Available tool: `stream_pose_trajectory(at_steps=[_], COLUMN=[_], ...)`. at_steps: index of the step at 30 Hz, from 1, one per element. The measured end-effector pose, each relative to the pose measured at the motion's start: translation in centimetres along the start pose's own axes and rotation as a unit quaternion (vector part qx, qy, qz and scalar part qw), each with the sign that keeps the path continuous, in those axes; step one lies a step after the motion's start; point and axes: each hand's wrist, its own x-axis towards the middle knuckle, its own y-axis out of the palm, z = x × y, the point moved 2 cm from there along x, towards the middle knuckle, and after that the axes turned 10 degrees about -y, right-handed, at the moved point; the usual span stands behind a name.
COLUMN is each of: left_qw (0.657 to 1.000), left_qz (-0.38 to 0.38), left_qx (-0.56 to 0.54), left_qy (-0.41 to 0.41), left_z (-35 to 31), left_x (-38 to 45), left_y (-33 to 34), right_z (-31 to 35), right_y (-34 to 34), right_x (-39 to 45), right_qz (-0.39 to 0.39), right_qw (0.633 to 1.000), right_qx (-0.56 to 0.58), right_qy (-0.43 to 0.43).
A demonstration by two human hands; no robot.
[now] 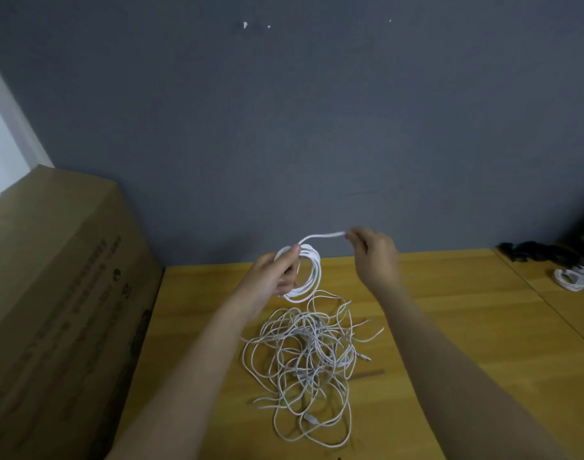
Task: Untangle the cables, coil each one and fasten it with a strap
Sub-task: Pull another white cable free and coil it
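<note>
**White cable nearly coiled, loose end in my right fingers**

White loops fill my left hand (pixel 277 275): from the head view, my fingers and thumb are curled round one side of the coil (pixel 309 273), which hangs upright from that grip, well above the wooden table (pixel 450 327). The free tail of the same cable rises from the top of the coil, just above my left thumb, and runs across to my right hand (pixel 373 257), where my fingertips (pixel 350 235) pinch its very end. The frame is a little blurred there, so I cannot tell whether a plug sits between the fingertips.

Below both hands, nearer to me, the tangled pile of cables (pixel 304 363) lies spread on the table, thin white strands crossing every way. It looks untouched by the coil I hold; I see no strand running from one to the other.

Far off to the right of my right hand lies a bundle that seems to be a finished coil (pixel 572 277), and beyond it some dark items (pixel 529 252) that may be the straps, though they are too small to be sure. A cardboard box (pixel 51 293) stands to the left of my left hand.

I judge this to be the last turn of coiling one cable. Next I would lay the tail onto the loops and keep my left grip tight so nothing springs open. Then a strap must come from the right, which means reaching well away from the coil.
</note>
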Motion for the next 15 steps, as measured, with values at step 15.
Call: stream_pose_trajectory(at_steps=[15], left_qw=[0.98], left_qz=[-0.19], left_qx=[0.025], left_qy=[0.056], left_z=[0.5], left_x=[2.3], left_y=[-0.8], right_z=[2.1], right_y=[6.7], right_x=[-10.9], right_qz=[0.251], right_qw=[0.964], right_qx=[0.044], right_qy=[-0.075])
